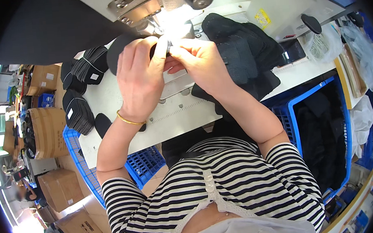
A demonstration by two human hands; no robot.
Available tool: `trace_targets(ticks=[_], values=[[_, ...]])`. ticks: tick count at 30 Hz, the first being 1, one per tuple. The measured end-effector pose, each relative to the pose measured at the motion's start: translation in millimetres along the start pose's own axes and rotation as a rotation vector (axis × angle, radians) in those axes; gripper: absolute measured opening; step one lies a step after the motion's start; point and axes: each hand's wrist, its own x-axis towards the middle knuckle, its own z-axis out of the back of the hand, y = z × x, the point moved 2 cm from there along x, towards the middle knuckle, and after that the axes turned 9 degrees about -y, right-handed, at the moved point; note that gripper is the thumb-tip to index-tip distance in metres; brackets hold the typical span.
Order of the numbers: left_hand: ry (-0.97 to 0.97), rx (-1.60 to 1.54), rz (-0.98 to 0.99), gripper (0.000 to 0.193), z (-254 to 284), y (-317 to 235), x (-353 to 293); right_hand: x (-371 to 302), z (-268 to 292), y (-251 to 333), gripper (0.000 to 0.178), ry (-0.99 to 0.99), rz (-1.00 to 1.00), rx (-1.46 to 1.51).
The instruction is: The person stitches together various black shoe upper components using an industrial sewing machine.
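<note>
Both my hands meet beneath the lit head of a sewing machine (143, 11). My left hand (138, 76) is closed, thumb and fingers pinching a black fabric piece (114, 56) with a rounded edge, part of which shows beyond the knuckles. Fingertips of my right hand (202, 67) press together against a small dark edge right beside the left thumb; it appears to be the same piece, though glare and fingers hide the join. Right of my hands lies a heap of black fabric pieces (242, 46) on the white table (175, 111).
Tied bundles of black pieces (89, 66) sit on the left of the table, with a loose black piece (102, 124) near its edge. Blue baskets stand below, one at right (293, 130) holding black fabric. A phone (293, 51) lies at the right. Cardboard boxes (47, 132) fill the left.
</note>
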Motion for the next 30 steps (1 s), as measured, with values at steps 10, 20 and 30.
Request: trace_targets(ticks=[10, 20, 30], values=[[-0.072, -0.063, -0.013, 0.037, 0.4, 5.7, -16.5, -8.8, -7.9, -8.0, 0.018, -0.06, 0.001, 0.095], [-0.127, -0.179, 0.089, 0.029, 0.1, 5.0, -14.8, -9.9, -11.3, -19.9, 0.018, -0.061, 0.033, 0.129], [-0.095, -0.242, 0.149, 0.024, 3.8, 9.6, -9.9, -9.6, -14.7, -13.7, 0.018, -0.084, 0.071, 0.106]])
